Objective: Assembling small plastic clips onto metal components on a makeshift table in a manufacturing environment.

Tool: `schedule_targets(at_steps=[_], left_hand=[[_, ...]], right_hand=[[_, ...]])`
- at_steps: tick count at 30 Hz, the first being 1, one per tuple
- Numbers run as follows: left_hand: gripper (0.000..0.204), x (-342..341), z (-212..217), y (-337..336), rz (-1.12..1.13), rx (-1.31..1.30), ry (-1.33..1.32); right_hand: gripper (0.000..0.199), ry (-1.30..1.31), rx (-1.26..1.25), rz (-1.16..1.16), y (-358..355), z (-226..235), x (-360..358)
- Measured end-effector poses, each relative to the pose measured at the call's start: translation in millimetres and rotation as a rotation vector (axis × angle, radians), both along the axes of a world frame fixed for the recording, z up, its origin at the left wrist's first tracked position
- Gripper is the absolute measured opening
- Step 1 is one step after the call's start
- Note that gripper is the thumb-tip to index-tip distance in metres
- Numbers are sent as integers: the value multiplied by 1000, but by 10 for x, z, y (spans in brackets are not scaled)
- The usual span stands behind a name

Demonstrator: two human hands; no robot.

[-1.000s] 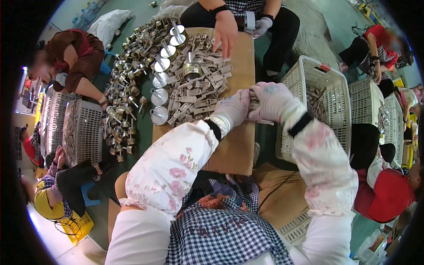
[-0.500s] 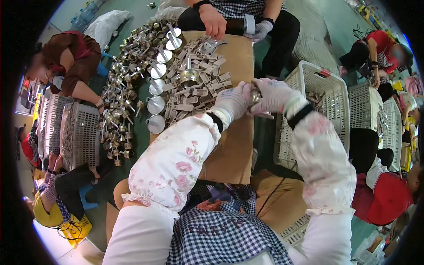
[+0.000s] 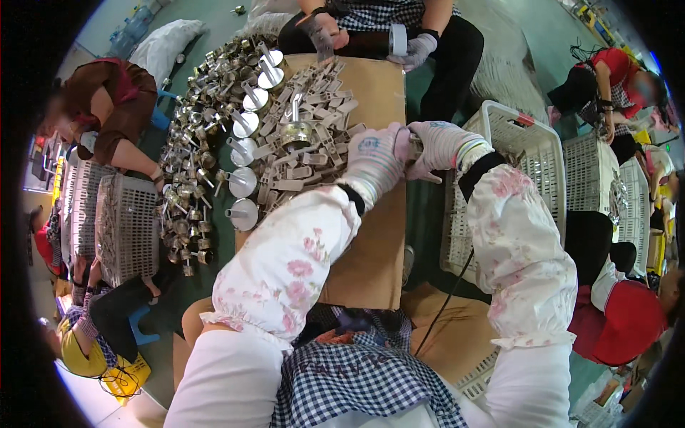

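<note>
My left hand (image 3: 374,158) and my right hand (image 3: 439,146), both in white knit gloves, meet over the right edge of a brown cardboard-topped table (image 3: 371,250). Between them they grip a small metal part (image 3: 414,146), mostly hidden by the fingers. A heap of flat grey metal pieces (image 3: 307,150) lies just left of my hands, with a brass-coloured cylinder (image 3: 296,132) standing in it. Round metal funnel-like parts (image 3: 242,182) line the heap's left side.
A white plastic basket (image 3: 514,178) stands right of the table, more baskets (image 3: 599,178) beyond it. A pile of shiny metal fittings (image 3: 189,192) covers the floor at left beside grey crates (image 3: 125,228). A person across the table (image 3: 378,28) holds parts; others sit left and right.
My joined hands have moved slightly right and toward the table's edge, staying closed on the small part. The person opposite has drawn a hand back from the heap.
</note>
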State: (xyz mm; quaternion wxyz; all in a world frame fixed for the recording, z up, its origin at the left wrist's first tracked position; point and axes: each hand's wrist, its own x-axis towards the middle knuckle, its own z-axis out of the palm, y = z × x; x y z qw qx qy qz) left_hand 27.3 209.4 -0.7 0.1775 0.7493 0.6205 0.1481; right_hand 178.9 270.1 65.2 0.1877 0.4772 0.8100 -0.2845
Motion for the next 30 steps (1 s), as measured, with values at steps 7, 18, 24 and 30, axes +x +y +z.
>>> schedule_targets(at_steps=[7, 18, 24, 30], left_hand=[[37, -75, -8, 188, -5, -13, -48], [44, -79, 74, -505, 70, -154, -126], [37, -61, 28, -1238, 82, -173, -173], [36, -106, 44, -1592, 28, -219, -134]], right_hand=[[76, 8, 742, 144, -351, -229, -84], [60, -159, 611, 154, -991, -95, -165], [61, -241, 499, 233, -1618, -22, -128], [67, -233, 237, 232, -1865, 110, -145]])
